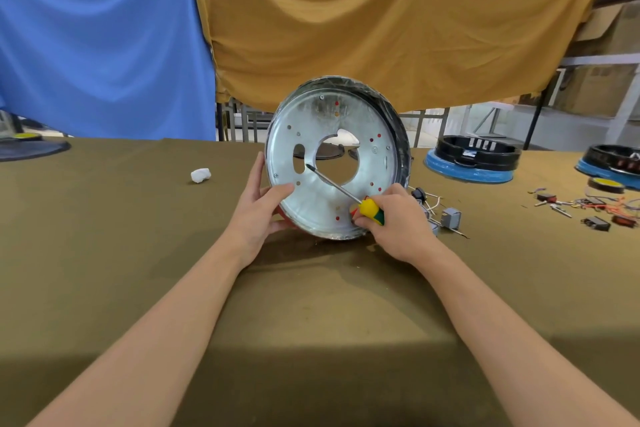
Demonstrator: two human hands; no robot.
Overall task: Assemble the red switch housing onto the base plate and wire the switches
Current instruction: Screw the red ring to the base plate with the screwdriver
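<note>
A round silver base plate (363,166) stands on edge on the table, its flat face turned toward me, with a large centre hole and several small holes showing red behind them. My left hand (258,208) grips its lower left rim, thumb on the face. My right hand (394,218) holds a screwdriver (332,185) by its yellow and green handle at the plate's lower right. The shaft slants up and left across the plate, its tip near the oval slot. The red housing behind the plate is mostly hidden.
Loose wires, a grey block (451,217) and a black part lie just right of the plate. Further right sit red switches and wires (595,208), yellow tape (606,184) and two black-and-blue assemblies (474,159). A white wad (200,175) lies at left.
</note>
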